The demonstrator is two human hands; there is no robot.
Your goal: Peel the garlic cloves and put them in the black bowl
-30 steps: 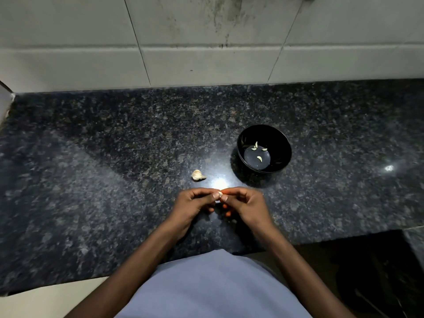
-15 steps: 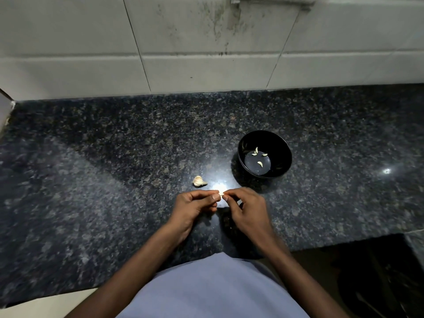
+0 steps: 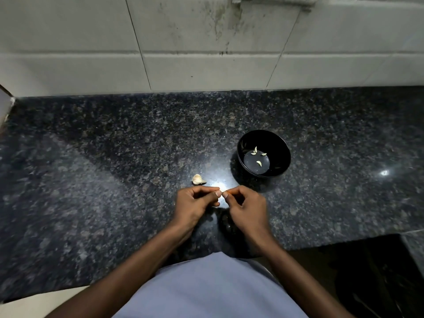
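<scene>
Since a second ago the hands have barely shifted, fingertips meeting just nearside of the black bowl (image 3: 263, 134). The left hand (image 3: 195, 203) and right hand (image 3: 246, 206) both pinch one garlic clove (image 3: 221, 194), likely to strip its skin. Left of the bowl lies the garlic piece (image 3: 197, 179); inside it, peeled cloves (image 3: 258, 163).

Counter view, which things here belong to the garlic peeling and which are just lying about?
Job:
black bowl
peeled cloves in it
garlic piece on the counter
clove pinched between left hand and right hand

Lying about:
wall tiles
counter itself
</scene>
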